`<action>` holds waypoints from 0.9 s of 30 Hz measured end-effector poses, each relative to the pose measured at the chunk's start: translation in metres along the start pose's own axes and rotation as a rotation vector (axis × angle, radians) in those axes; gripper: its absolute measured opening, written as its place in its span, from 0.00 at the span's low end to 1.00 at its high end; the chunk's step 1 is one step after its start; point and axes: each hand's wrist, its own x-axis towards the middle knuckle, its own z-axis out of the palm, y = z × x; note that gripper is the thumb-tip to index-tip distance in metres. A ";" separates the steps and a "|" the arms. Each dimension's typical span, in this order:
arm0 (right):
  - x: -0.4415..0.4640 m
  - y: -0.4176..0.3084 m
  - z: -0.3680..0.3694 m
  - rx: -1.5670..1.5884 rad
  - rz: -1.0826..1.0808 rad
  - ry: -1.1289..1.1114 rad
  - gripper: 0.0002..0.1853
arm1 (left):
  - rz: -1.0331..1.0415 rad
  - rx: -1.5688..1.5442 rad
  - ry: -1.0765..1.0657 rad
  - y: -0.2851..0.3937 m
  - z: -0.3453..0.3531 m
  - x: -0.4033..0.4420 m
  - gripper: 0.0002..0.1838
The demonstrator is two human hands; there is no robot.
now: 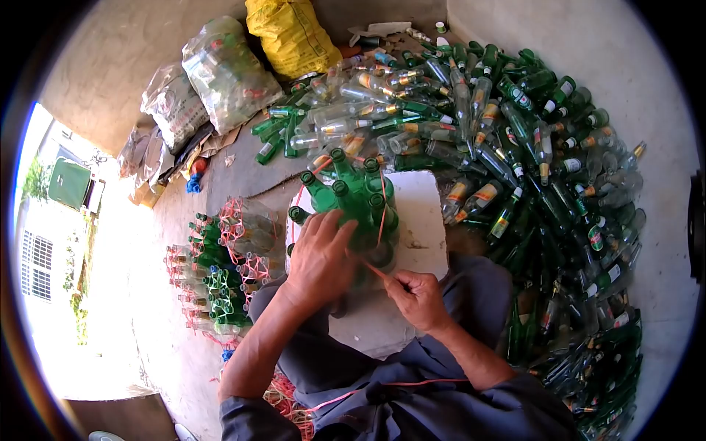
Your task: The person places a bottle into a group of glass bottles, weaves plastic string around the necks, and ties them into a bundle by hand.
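A cluster of green glass bottles [346,187] stands upright on a white block-like surface [423,228], with pink-red plastic twine [382,224] looped around the group. My left hand [320,250] lies against the near left side of the cluster, fingers stretched over the glass; part of it is blurred. Just right of it, my right hand [419,298] is closed on a length of the same twine, which runs taut toward the bottles. The lower parts of the bottles are hidden behind my left hand.
Loose green and clear bottles [515,169] are heaped along the back and right. Tied bottle bundles [220,264] stand at left. Behind them are a clear plastic bag [228,73] and a yellow sack [290,37]. Tangled twine [287,404] lies by my lap.
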 end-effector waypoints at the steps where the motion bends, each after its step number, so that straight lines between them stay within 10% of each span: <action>1: 0.000 -0.002 -0.001 0.000 -0.003 0.001 0.16 | -0.002 -0.003 0.002 0.000 0.000 0.000 0.32; 15: 0.028 -0.035 -0.078 -0.371 -0.258 -0.140 0.14 | -0.021 -0.034 0.057 0.001 0.004 -0.002 0.16; 27: 0.082 -0.002 -0.203 -0.640 0.196 -0.217 0.21 | -0.022 -0.055 0.100 0.004 0.005 -0.004 0.12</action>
